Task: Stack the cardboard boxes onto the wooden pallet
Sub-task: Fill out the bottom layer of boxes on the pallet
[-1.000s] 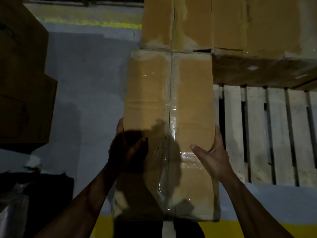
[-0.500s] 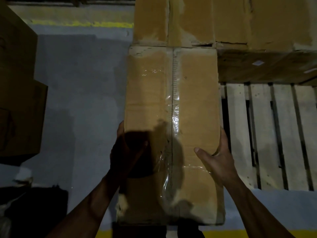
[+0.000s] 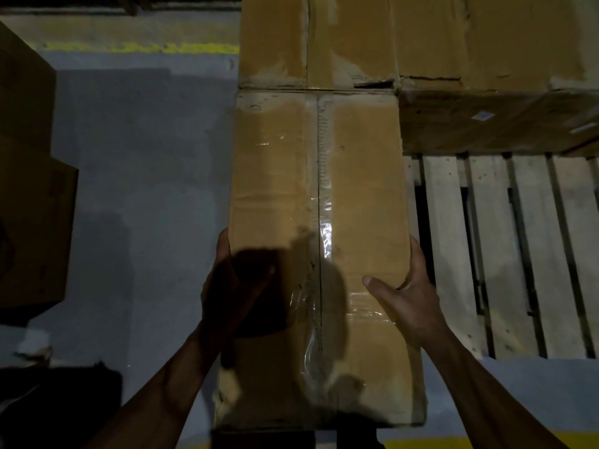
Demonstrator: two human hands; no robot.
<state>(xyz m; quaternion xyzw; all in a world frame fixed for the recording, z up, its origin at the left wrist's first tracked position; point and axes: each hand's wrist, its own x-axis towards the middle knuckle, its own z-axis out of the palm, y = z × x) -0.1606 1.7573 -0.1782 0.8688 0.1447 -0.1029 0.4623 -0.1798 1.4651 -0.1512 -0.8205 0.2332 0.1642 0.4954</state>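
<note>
Box between both hands, long and brown, taped down its middle seam with clear tape, far end butted against another box ahead. Gripped on its two long sides near the close end. Left hand in deep shadow on the left side, thumb lying across the top face, fingers wrapped down over the edge and out of sight. Right hand on the right side, thumb spread flat on the top face, fingers curled down over the right edge. Hands apart, the width of the box between them.

Pallet just right of the right hand, pale wooden slats with dark gaps running away from the body. Hard to tell whether the box rests on the pallet's left edge or hangs just above it. More boxes ahead and to the right of the right hand, stacked on the far part of the pallet, a white label on the side facing the body.

Grey floor left of the left hand, with a yellow line far ahead. Dark boxes well left of the left hand, in shadow.
</note>
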